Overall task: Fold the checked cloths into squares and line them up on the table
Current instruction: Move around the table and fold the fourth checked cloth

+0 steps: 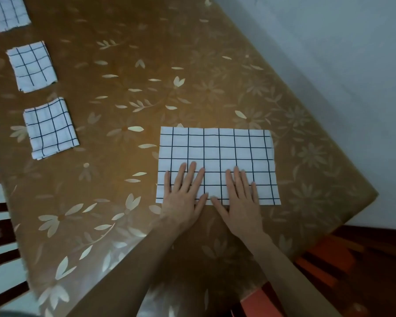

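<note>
Near the front edge of the surface (146, 92) the half-folded checked cloth (217, 154) lies as a rectangle, long axis running left-right. Both hands rest flat on its near strip, fingers straight: left hand (183, 193) over the left half, right hand (244, 197) around the middle. Neither grips anything. Next fold likely goes across the long axis, one short end over the other; left hand sits nearer its end. Three folded squares (50, 129) line up far left, well apart.
</note>
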Action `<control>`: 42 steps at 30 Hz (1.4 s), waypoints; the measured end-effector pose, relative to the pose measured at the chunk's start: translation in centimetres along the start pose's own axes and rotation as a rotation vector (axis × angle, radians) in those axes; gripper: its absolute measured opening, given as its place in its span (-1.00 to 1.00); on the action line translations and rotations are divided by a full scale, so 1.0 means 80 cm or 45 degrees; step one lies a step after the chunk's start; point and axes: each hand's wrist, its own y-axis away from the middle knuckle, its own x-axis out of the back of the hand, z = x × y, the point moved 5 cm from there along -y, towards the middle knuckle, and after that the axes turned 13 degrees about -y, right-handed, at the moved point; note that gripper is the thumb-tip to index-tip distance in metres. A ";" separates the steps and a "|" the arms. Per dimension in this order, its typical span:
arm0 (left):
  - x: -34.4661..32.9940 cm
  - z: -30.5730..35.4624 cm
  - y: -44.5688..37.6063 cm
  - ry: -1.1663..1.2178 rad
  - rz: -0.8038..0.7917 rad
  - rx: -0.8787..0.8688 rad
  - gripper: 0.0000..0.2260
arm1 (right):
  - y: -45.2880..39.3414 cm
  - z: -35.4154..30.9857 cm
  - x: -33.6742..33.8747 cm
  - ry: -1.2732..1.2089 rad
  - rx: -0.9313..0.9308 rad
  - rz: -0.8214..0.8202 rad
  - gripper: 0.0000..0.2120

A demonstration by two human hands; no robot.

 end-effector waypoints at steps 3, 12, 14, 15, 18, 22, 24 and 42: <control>0.003 -0.004 0.001 -0.016 -0.061 -0.039 -0.32 | 0.003 0.034 0.016 0.037 -0.035 -0.049 -0.16; 0.012 -0.012 0.001 -0.028 -0.084 -0.041 -0.23 | 0.022 0.112 0.051 -0.038 -0.200 -0.015 -0.22; 0.013 -0.012 0.001 -0.019 -0.089 -0.041 -0.23 | 0.020 0.110 0.050 -0.049 -0.204 -0.017 -0.22; 0.013 -0.012 0.000 -0.019 -0.088 -0.038 -0.23 | 0.020 0.110 0.050 -0.052 -0.206 -0.019 -0.23; 0.014 -0.009 -0.002 -0.014 -0.078 -0.033 -0.23 | 0.021 0.111 0.051 -0.084 -0.216 -0.014 -0.23; 0.024 0.001 -0.010 0.008 0.036 -0.047 -0.24 | 0.021 0.109 0.051 -0.199 -0.218 0.044 -0.29; 0.031 0.020 -0.016 0.058 0.092 -0.135 -0.29 | 0.022 0.108 0.051 -0.213 -0.251 0.103 -0.33; 0.036 0.097 -0.038 0.020 0.041 -0.103 -0.37 | 0.017 0.090 0.086 -0.404 -0.851 0.214 -0.37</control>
